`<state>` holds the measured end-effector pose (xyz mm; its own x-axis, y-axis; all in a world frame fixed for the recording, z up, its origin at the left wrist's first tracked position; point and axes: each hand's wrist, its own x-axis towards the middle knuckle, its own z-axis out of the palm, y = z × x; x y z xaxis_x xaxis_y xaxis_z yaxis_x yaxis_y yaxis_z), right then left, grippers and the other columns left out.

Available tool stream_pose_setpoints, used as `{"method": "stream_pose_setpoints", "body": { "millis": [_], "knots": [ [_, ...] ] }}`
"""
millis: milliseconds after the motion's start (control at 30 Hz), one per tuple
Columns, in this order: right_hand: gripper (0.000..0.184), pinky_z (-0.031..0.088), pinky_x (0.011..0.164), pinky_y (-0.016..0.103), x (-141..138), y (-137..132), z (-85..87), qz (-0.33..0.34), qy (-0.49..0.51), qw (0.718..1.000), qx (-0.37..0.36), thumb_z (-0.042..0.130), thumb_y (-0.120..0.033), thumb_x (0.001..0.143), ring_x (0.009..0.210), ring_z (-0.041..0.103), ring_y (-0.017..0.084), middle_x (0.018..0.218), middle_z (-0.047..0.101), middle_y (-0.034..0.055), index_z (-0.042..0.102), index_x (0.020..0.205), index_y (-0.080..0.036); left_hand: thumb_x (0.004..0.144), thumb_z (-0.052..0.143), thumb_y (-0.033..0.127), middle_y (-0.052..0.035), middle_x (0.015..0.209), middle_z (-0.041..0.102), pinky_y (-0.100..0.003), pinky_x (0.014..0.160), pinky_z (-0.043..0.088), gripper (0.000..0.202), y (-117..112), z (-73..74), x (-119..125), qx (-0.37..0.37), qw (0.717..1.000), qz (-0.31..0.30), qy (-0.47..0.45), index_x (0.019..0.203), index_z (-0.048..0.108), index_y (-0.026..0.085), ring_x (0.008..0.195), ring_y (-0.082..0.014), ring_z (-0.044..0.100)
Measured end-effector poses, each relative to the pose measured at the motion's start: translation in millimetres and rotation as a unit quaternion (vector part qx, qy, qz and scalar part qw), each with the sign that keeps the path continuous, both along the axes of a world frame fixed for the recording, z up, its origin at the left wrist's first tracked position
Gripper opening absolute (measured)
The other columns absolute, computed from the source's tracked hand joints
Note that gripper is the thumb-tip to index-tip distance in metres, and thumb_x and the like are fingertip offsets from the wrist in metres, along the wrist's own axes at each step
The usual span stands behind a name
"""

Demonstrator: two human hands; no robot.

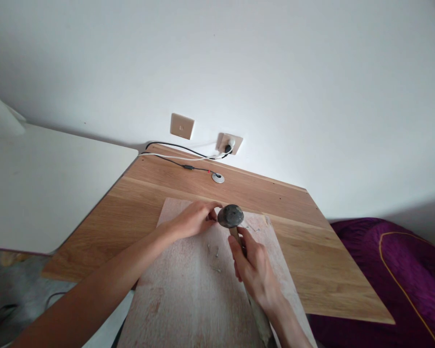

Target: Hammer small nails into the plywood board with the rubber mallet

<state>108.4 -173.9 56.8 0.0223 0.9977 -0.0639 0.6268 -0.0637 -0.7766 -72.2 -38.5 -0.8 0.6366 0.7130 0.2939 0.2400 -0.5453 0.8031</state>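
Note:
My right hand [253, 263] is wrapped around the handle of a mallet [230, 216] with a dark, rounded head. Its handle runs down past my wrist toward the bottom edge of the view. Just left of the mallet head, my left hand [195, 220] rests at the board with thumb and fingers pinched together. What sits between those fingertips is too small and partly hidden to make out. Beneath both hands is a pale wooden board [174, 295]. Several small nails [216, 252] lie loose on it, some between my hands and others beyond the right hand.
The board lies on a brown wooden tabletop [333, 270] against a white wall. Cables [188, 167] run along the back to a wall socket [229, 144] and a round grommet [218, 178]. A white surface [58, 183] adjoins at left; purple fabric [402, 261] is at right.

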Motion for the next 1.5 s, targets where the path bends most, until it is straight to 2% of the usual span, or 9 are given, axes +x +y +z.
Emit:
{"method": "stream_pose_setpoints", "body": {
  "millis": [467, 567, 667, 833, 967, 1167, 1333, 1500],
  "knots": [
    [0.044, 0.04, 0.044, 0.024, 1.0, -2.8, 0.1, -0.01, -0.003, 1.0, 0.007, 0.044, -0.054, 0.105, 0.041, 0.053, 0.014, 0.053, 0.055, -0.006, 0.064, 0.116, -0.017, 0.081, 0.06, -0.003, -0.0017, 0.088, 0.079, -0.022, 0.071, 0.05, 0.049, 1.0, 1.0, -0.2, -0.022, 0.999, -0.024, -0.026, 0.123, 0.074, 0.018, 0.077, -0.0156, 0.072],
    [0.045, 0.039, 0.042, 0.024, 0.9, -3.7, 1.7, -0.008, 0.007, 1.0, -0.021, 0.043, -0.057, 0.104, 0.039, 0.053, 0.014, 0.051, 0.054, -0.0071, 0.063, 0.115, -0.018, 0.081, 0.058, -0.003, -0.0027, 0.09, 0.08, -0.023, 0.074, 0.052, 0.052, 1.3, -0.1, -0.4, -0.019, 0.999, -0.028, -0.022, 0.126, 0.073, 0.018, 0.081, -0.0164, 0.073],
    [0.046, 0.039, 0.041, 0.023, 0.8, -4.9, 0.8, -0.007, 0.024, 0.999, -0.04, 0.044, -0.059, 0.104, 0.039, 0.055, 0.015, 0.049, 0.053, -0.0082, 0.062, 0.115, -0.018, 0.082, 0.057, -0.003, -0.0045, 0.093, 0.081, -0.024, 0.077, 0.053, 0.054, 1.2, -1.4, -0.2, -0.02, 0.999, -0.022, -0.021, 0.13, 0.072, 0.017, 0.084, -0.0176, 0.075],
    [0.049, 0.039, 0.04, 0.022, -1.4, -5.8, 1.3, -0.035, 0.038, 0.998, -0.022, 0.044, -0.062, 0.102, 0.039, 0.055, 0.014, 0.051, 0.053, -0.0085, 0.061, 0.115, -0.018, 0.082, 0.061, 0.0, -0.0041, 0.089, 0.08, -0.023, 0.073, 0.05, 0.054, -0.7, 1.6, 0.3, -0.015, 1.0, -0.014, -0.007, 0.133, 0.069, 0.014, 0.077, -0.0161, 0.072],
    [0.05, 0.038, 0.039, 0.023, -0.4, -5.4, 1.8, -0.017, 0.035, 0.998, -0.043, 0.045, -0.062, 0.102, 0.038, 0.054, 0.014, 0.048, 0.052, -0.0093, 0.062, 0.118, -0.018, 0.08, 0.064, -0.001, -0.0041, 0.093, 0.079, -0.024, 0.074, 0.051, 0.054, -1.4, 2.7, 0.6, -0.004, 1.0, -0.018, -0.008, 0.131, 0.07, 0.016, 0.078, -0.0162, 0.07],
    [0.049, 0.039, 0.039, 0.021, 4.8, -6.6, -2.6, -0.049, 0.062, 0.997, -0.021, 0.047, -0.06, 0.103, 0.039, 0.053, 0.012, 0.054, 0.054, -0.0085, 0.061, 0.121, -0.017, 0.085, 0.066, 0.002, -0.0056, 0.094, 0.079, -0.026, 0.077, 0.053, 0.049, -1.9, -0.8, -0.2, -0.018, 1.0, -0.002, -0.015, 0.132, 0.069, 0.015, 0.079, -0.0166, 0.072],
    [0.048, 0.039, 0.039, 0.022, 3.4, -6.4, -1.1, -0.022, 0.045, 0.998, -0.049, 0.047, -0.059, 0.103, 0.039, 0.054, 0.013, 0.053, 0.054, -0.0081, 0.063, 0.118, -0.017, 0.082, 0.065, 0.0, -0.0047, 0.09, 0.081, -0.025, 0.076, 0.052, 0.051, -1.3, -0.3, 1.3, -0.033, 0.999, 0.005, -0.006, 0.131, 0.07, 0.015, 0.079, -0.0173, 0.074],
    [0.047, 0.04, 0.04, 0.022, -0.4, -7.6, 0.9, -0.044, 0.05, 0.997, -0.027, 0.047, -0.061, 0.103, 0.039, 0.055, 0.013, 0.052, 0.053, -0.0088, 0.06, 0.116, -0.018, 0.082, 0.065, 0.001, -0.004, 0.088, 0.081, -0.024, 0.074, 0.052, 0.051, -0.8, -0.2, 1.6, -0.03, 0.999, -0.004, -0.017, 0.131, 0.07, 0.015, 0.079, -0.0175, 0.074]
  ]
}}
